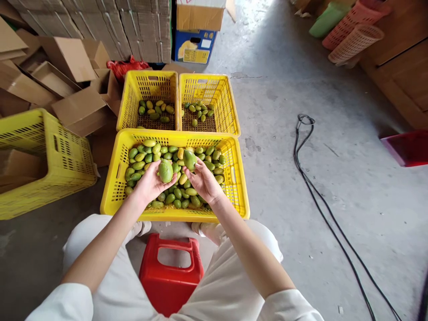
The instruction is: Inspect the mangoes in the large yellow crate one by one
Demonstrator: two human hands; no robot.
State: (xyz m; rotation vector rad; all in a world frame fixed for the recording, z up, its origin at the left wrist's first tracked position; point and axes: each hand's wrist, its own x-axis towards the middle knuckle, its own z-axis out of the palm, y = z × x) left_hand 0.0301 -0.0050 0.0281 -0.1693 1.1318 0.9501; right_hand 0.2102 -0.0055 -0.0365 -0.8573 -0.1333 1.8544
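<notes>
My left hand (154, 180) is closed round a green mango (165, 171), its fingers beneath and beside the fruit. Another green mango (189, 160) is gripped in my right hand (203, 178), with the thumb and fingers at its right side. Both hands are held above a large yellow plastic crate (241, 187) between my feet. Inside it lie several green and yellowish mangoes (177, 194), partly hidden by my hands. Beyond stand two smaller yellow crates, the left one (125, 100) and the right one (234, 107), each with several mangoes on its bottom.
A red plastic stool (170, 281) is between my legs. To the left, a tilted yellow crate (67, 156) holds cardboard, with loose cartons (80, 107) behind it. Black cable (310, 187) runs along the floor at right. Pink and green baskets (351, 26) are at the far right.
</notes>
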